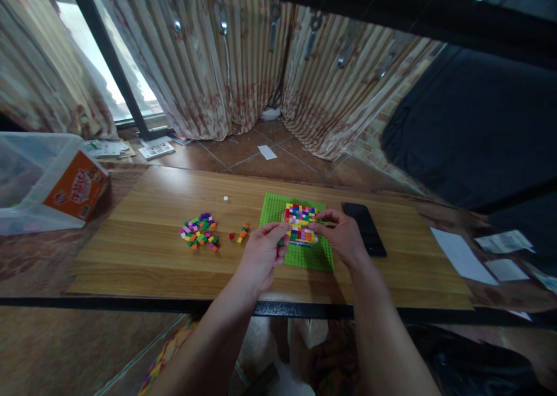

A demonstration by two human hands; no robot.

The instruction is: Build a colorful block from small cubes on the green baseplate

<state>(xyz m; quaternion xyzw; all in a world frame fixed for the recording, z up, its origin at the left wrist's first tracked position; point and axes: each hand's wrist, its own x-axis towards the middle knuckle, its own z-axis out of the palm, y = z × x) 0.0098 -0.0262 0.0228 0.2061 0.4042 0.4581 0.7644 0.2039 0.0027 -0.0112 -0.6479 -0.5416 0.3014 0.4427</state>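
A multicoloured block of small toy bricks stands on a green studded baseplate, with a yellow band across its middle. My left hand is closed at its left side, thumb and index fingertip close to the bricks. A small dark green toy brick shows among those fingers. From the right, my right hand bends its thumb and forefinger against the block's right edge; the exact contact is hard to see. Left of the baseplate lie a few loose bricks and a larger scattered pile.
A black phone lies right of the baseplate on the wooden table. One white brick sits apart near the back. A clear plastic tub with an orange label stands at the left. A dark metal bar runs along the front edge.
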